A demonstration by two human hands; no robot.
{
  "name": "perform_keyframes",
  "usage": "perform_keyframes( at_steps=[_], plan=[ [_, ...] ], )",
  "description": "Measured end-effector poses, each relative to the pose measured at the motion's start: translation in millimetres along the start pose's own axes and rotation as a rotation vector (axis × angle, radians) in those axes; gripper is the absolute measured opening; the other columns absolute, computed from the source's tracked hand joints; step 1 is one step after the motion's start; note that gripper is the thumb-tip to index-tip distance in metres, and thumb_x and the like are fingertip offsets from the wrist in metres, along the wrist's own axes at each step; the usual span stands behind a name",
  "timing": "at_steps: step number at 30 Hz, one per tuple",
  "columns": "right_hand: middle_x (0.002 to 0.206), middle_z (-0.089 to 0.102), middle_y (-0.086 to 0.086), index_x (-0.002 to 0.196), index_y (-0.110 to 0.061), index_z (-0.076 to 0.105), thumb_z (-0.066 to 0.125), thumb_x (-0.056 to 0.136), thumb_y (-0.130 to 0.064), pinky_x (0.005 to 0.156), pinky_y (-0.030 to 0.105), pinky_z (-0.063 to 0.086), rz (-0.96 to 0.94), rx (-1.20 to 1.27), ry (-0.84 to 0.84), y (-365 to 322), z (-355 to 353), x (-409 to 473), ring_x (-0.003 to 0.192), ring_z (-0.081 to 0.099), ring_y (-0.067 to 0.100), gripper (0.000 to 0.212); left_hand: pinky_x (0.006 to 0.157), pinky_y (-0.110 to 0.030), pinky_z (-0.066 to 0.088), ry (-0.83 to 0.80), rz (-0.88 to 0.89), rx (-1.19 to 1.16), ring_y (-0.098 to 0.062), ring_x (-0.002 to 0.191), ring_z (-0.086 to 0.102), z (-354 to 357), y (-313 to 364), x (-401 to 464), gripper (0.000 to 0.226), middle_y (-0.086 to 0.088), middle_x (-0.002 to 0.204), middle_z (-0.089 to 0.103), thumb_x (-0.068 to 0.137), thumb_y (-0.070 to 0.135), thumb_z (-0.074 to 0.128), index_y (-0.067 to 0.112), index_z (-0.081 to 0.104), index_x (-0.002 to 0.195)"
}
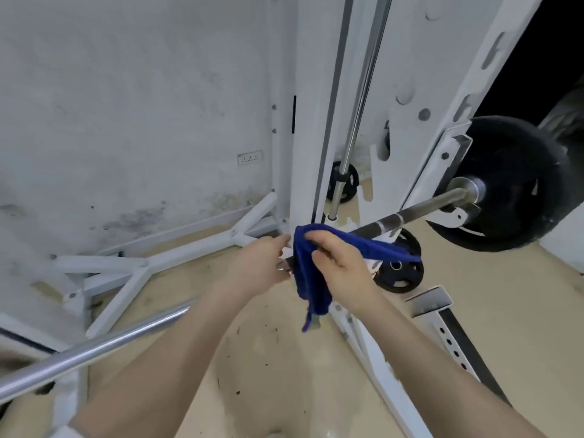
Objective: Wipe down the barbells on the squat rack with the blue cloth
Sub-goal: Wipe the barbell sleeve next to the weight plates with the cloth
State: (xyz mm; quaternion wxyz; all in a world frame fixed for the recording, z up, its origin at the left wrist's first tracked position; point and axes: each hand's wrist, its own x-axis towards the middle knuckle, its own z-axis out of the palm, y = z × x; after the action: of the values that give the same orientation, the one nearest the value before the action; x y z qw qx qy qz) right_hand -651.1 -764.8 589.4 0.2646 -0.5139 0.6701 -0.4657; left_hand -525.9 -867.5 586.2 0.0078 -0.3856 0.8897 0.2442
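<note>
A barbell (410,216) runs from the lower left to the upper right across the white squat rack (308,153), with a black weight plate (512,184) on its right end. The blue cloth (311,273) is draped over the bar at the middle, its ends hanging down and trailing right. My right hand (343,267) grips the cloth around the bar. My left hand (259,267) holds the bar just left of the cloth, its fingers partly hidden behind it. The bar's shiny left part (94,346) reaches toward the lower left corner.
A vertical chrome guide rod (360,99) stands behind the rack upright. Smaller black plates (399,273) hang low on the frame. White base struts (142,267) spread over the beige floor at left. A safety arm (442,324) juts out at right. A stained wall is behind.
</note>
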Motion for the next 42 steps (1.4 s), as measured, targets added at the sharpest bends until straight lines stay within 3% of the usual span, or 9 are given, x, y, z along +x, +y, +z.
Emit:
perform_keyframes(
  at_steps=[2,4,8,11,19,26,32,38,42],
  plan=[
    [0.107,0.061,-0.015,0.118,-0.023,0.058,0.042,0.095,-0.019,0.087,0.020,0.045,-0.166,-0.402,-0.140,23,18,21,0.096,0.056,0.003,0.028,0.062,-0.023,0.044,0.008,-0.015,-0.006,-0.017,0.076,0.059,3,-9,5,0.009,0.006,0.076,0.060,0.082,0.021,0.063,0.025,0.054,0.079],
    [0.099,0.064,-0.007,0.104,-0.021,0.059,0.032,0.095,-0.038,0.079,0.035,0.051,-0.268,-0.733,-0.238,36,29,35,0.089,0.060,0.014,0.032,0.052,-0.020,0.035,-0.015,-0.071,-0.069,-0.011,0.059,0.048,6,-13,8,0.032,0.009,0.056,0.047,0.078,0.023,0.064,0.029,0.040,0.057],
    [0.076,0.062,0.000,0.081,-0.021,0.055,0.016,0.097,-0.051,0.067,0.039,0.050,-0.169,-1.000,-0.391,32,27,69,0.073,0.060,0.022,0.052,0.071,-0.030,0.049,-0.044,-0.143,-0.112,-0.018,0.080,0.059,3,-11,9,0.019,0.004,0.081,0.062,0.078,0.029,0.065,0.024,0.055,0.094],
    [0.065,0.048,0.000,0.062,-0.017,0.046,0.016,0.097,-0.054,0.068,0.036,0.041,0.078,-0.977,-0.488,19,24,95,0.071,0.051,0.023,0.059,0.079,-0.032,0.052,0.010,-0.174,-0.187,-0.016,0.091,0.061,1,-11,7,0.064,0.007,0.092,0.062,0.074,0.032,0.072,0.019,0.040,0.128],
    [0.089,0.066,-0.005,0.097,-0.019,0.062,0.038,0.084,-0.047,0.069,0.029,0.050,-0.465,-0.952,-0.154,64,21,35,0.078,0.062,0.014,0.039,0.073,-0.033,0.049,0.028,-0.197,-0.188,-0.022,0.082,0.061,1,-4,4,0.018,-0.004,0.086,0.068,0.074,0.024,0.071,0.013,0.060,0.083],
    [0.086,0.063,0.004,0.099,-0.012,0.053,0.031,0.099,-0.017,0.045,0.027,0.027,-0.544,-1.189,-0.401,45,16,80,0.068,0.054,0.025,0.022,0.056,-0.026,0.041,0.105,-0.273,-0.228,-0.020,0.060,0.050,7,2,1,0.011,0.002,0.060,0.057,0.071,0.004,0.057,0.012,0.054,0.064],
    [0.089,0.067,0.008,0.083,-0.016,0.050,0.028,0.097,-0.019,0.063,0.031,0.030,-0.233,-1.203,-0.197,62,-40,89,0.079,0.060,0.030,0.026,0.067,-0.024,0.048,0.173,-0.325,-0.301,-0.014,0.079,0.058,9,6,-7,0.014,0.008,0.081,0.059,0.076,0.019,0.072,0.017,0.060,0.081],
    [0.095,0.063,0.003,0.103,-0.014,0.048,0.039,0.093,-0.019,0.063,0.035,0.032,-0.492,-1.156,-0.378,48,15,70,0.076,0.060,0.025,0.014,0.063,-0.030,0.045,0.242,-0.399,-0.192,-0.021,0.076,0.055,18,20,-8,0.005,-0.001,0.081,0.061,0.083,0.014,0.059,0.017,0.056,0.085],
    [0.068,0.064,-0.002,0.080,-0.018,0.053,0.018,0.090,-0.046,0.069,0.034,0.037,-0.520,-1.028,-0.186,70,-9,75,0.058,0.059,0.022,0.047,0.077,-0.041,0.052,0.303,-0.441,-0.145,-0.027,0.089,0.061,26,29,-10,0.018,-0.006,0.094,0.067,0.080,0.007,0.054,0.015,0.061,0.095]
  ],
)
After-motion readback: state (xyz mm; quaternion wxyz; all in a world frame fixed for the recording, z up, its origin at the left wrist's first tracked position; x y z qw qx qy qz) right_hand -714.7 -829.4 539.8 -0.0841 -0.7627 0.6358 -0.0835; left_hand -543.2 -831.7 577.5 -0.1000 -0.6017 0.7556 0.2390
